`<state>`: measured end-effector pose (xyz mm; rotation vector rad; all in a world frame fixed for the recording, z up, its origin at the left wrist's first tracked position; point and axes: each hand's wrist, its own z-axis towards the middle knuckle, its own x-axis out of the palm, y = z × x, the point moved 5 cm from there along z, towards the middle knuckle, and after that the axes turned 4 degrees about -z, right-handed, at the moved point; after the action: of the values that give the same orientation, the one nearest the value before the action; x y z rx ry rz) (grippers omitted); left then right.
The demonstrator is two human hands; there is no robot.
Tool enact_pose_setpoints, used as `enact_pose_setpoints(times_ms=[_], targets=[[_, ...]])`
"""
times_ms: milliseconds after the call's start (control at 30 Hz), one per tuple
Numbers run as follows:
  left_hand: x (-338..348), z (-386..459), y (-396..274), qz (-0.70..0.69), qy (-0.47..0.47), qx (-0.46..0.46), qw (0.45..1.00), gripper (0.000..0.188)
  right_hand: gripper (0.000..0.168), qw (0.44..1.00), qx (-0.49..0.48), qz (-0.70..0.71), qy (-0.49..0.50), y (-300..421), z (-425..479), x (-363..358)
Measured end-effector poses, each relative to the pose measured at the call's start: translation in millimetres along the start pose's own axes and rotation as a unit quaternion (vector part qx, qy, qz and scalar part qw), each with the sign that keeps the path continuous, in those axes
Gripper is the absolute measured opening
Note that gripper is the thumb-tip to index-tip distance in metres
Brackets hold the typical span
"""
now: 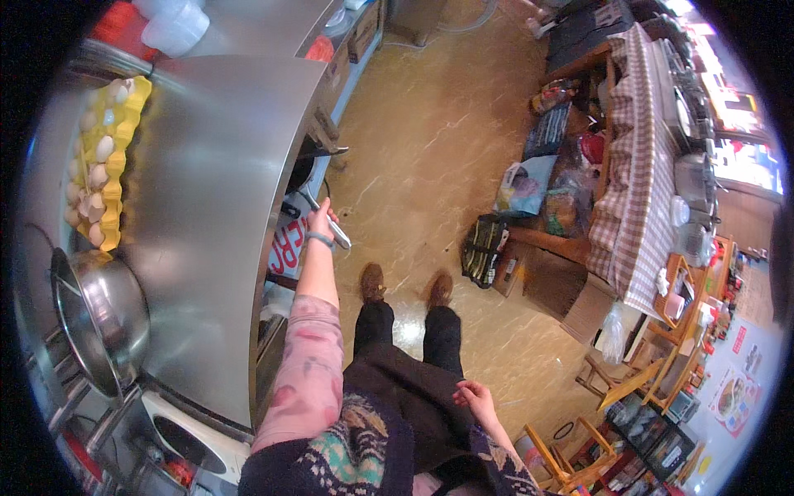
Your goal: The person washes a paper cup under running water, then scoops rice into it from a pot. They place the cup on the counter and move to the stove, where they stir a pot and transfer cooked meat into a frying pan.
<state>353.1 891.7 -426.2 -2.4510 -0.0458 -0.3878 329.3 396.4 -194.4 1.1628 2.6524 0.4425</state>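
Note:
My left hand [322, 218] is closed around a pale grey handle [339, 235] beside the steel counter's edge. The handle leads to a dark pan [301, 170], mostly hidden under the counter. A grey band circles the left wrist. My right hand [473, 397] hangs near my dark apron with its fingers loosely curled, holding nothing visible. On the stainless steel counter [205, 173], at the left, lies a yellow egg tray [115, 180] with several eggs and broken shells. Below it in the picture stands a shiny steel bowl [121, 316].
A table with a checked cloth [639, 186] stands at the right, with bags beneath it. An open cardboard box [558, 288] and a dark striped bag [485, 251] are on the floor. Wooden stools [570, 459] stand at the lower right. Stacked plastic containers [175, 28] are at the upper left.

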Motion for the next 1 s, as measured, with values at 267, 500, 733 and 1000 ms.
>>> enact_pose_setpoints(times_ms=[267,500,733,1000], targets=[[-15.6,-82.3,24.2,0.105,-0.135,0.109,0.979,0.019,0.017,0.965,-0.148,-0.215,0.034,61.8,48.6,-44.8],[-12.1,-279.6,83.2,0.078,-0.122,0.028,0.989,0.024,0.043,0.888,-0.328,-0.308,0.09,157.4,72.7,-57.8],[-29.4,-483.4,119.8,0.153,-0.091,-0.009,0.984,0.023,0.084,0.914,-0.242,-0.091,0.313,175.4,-3.1,-1.7],[-115.9,-638.0,117.2,0.175,-0.227,0.119,0.951,0.02,0.009,0.805,-0.373,-0.206,0.412,136.4,-158.6,104.5]])
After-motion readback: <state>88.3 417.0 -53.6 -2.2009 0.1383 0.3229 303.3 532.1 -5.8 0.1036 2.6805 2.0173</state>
